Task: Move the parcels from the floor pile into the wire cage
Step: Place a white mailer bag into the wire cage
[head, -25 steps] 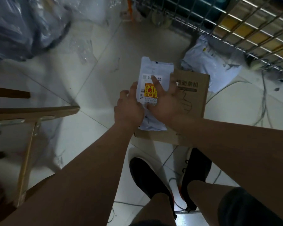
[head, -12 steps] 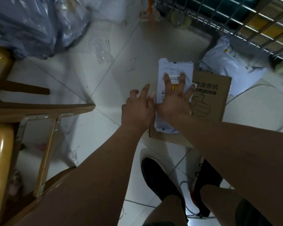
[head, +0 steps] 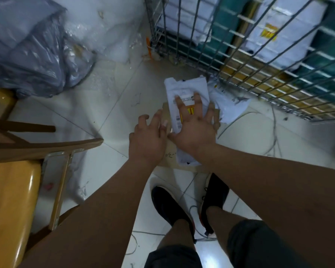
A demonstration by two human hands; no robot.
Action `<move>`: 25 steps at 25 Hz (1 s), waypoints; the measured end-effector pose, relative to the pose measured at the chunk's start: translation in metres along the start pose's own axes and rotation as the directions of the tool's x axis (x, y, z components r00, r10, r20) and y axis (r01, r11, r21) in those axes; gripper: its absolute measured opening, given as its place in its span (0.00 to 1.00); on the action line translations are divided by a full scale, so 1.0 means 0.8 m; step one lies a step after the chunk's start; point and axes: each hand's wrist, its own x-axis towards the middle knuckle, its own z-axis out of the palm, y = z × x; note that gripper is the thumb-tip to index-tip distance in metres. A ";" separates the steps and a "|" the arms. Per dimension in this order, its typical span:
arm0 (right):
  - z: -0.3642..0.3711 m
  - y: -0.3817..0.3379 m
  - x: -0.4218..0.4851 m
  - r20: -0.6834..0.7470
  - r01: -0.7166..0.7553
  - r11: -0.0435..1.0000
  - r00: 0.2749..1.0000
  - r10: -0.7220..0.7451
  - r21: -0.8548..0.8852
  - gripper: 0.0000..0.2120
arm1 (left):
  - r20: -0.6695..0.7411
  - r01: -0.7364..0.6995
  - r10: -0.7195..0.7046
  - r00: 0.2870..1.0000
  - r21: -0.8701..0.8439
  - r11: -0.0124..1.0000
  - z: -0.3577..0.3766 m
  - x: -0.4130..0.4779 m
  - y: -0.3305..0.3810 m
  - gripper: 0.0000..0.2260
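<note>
A flat white parcel (head: 188,88) with a yellow label lies on top of a brown cardboard box (head: 170,157) on the floor. My right hand (head: 195,132) presses down on the parcel with its fingers spread straight. My left hand (head: 147,142) is beside it at the box's left edge, fingers loosely spread and touching the cardboard. The wire cage (head: 259,74) stands at the upper right with white and green parcels inside. Another white parcel (head: 232,105) lies on the floor against the cage's foot, just behind the box.
A wooden chair with a yellow seat (head: 12,190) stands at the left. Grey and clear plastic bags (head: 27,51) are heaped at the upper left. Thin cables (head: 273,132) trail over the white tiles on the right. My two black shoes (head: 170,207) stand just below the box.
Both hands let the white parcel down onto the cardboard box. My right hand flattened on it and my left hand moved off to the box's edge. The view rose toward the cage.
</note>
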 end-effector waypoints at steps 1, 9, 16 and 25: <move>-0.030 -0.005 -0.014 0.005 -0.009 1.000 1.000 0.009 0.008 0.48 | -0.009 -0.013 0.013 1.000 0.020 1.000 -0.023 -0.009 0.018 0.22; -0.223 -0.046 -0.110 -0.083 -0.021 0.999 0.996 0.024 0.038 0.44 | -0.029 -0.144 0.148 0.989 0.106 0.984 -0.202 -0.059 0.138 0.22; -0.365 -0.079 -0.190 -0.131 -0.037 0.996 0.990 0.048 0.084 0.48 | -0.009 -0.293 0.296 0.955 0.125 0.948 -0.349 -0.105 0.219 0.21; -0.474 -0.073 -0.266 -0.185 -0.103 0.984 0.974 0.129 0.144 0.51 | -0.016 -0.488 0.490 0.871 0.078 0.869 -0.438 -0.137 0.300 0.20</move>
